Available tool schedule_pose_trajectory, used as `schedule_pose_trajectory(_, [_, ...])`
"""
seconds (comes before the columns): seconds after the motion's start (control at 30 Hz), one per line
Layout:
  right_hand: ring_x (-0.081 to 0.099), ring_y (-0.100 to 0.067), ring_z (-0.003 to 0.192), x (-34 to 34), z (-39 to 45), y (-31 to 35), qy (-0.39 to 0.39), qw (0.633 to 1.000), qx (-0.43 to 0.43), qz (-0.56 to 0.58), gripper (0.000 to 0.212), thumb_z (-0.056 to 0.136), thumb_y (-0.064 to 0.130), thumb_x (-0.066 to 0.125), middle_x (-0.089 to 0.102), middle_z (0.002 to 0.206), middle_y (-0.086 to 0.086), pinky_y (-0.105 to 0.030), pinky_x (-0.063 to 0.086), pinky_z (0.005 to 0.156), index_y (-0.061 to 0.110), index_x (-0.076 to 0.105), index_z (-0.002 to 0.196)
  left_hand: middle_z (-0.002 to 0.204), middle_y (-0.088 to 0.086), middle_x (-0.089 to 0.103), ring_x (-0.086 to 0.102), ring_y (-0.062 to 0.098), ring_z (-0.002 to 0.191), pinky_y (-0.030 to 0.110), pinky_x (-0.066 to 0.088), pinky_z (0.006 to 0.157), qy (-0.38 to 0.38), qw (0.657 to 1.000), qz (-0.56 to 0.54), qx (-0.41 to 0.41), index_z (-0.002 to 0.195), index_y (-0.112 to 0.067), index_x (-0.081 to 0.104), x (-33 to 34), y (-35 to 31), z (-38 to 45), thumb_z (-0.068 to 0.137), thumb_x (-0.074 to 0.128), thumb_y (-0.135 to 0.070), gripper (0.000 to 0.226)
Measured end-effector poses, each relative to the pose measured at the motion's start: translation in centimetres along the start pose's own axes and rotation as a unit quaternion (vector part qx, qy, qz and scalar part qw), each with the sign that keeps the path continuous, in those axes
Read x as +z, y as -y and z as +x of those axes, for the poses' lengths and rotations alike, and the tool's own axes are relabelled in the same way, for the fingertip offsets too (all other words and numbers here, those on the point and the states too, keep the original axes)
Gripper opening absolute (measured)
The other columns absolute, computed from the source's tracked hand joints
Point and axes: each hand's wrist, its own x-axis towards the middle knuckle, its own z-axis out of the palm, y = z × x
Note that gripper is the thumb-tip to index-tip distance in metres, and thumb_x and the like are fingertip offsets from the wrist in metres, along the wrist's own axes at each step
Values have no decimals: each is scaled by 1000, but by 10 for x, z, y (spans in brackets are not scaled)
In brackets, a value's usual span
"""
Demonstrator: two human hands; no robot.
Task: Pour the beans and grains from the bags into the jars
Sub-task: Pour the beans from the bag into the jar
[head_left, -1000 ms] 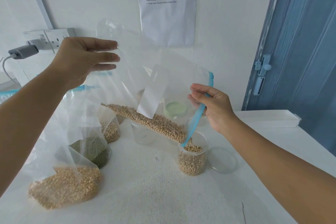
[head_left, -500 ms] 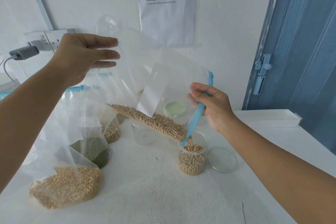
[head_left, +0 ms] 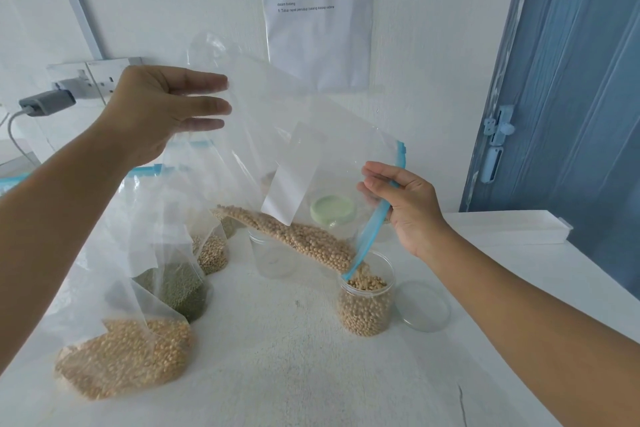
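Observation:
A clear zip bag [head_left: 311, 149] with a blue seal is tilted down to the right, and pale beans [head_left: 304, 239] slide along its lower edge. My left hand [head_left: 162, 107] holds the bag's raised bottom end. My right hand [head_left: 405, 204] pinches the blue seal at the bag's mouth. The mouth's corner sits in an open clear jar [head_left: 367, 302], which is nearly full of beans. An empty clear jar [head_left: 270, 256] stands behind the bag, and a jar with a green lid [head_left: 332, 210] shows through the plastic.
Three more bags stand at the left: pale grain [head_left: 121, 357] in front, green beans [head_left: 180, 291] behind it, tan grain [head_left: 213, 256] further back. A clear lid [head_left: 422, 305] lies right of the filled jar. A white tray [head_left: 502, 225] sits by the blue door. A wall socket with a charger [head_left: 48, 102] is at the left.
More beans have slid down the bag toward its mouth and into the jar, and the level in the jar has risen. Both hands have stayed almost in place.

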Motion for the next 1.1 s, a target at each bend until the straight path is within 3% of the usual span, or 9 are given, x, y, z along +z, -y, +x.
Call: schedule_pose_trajectory(1.1, [76,-30,101,1,3,2,-19,1000,-17,-14,23,88,-2,75,78,111,-8,-33,61,91,11,79,106,118,7,77,77,28,103,37,64,86,3,1000,-1,0,121,-1,73,0,-4,0,75,84,-2,47])
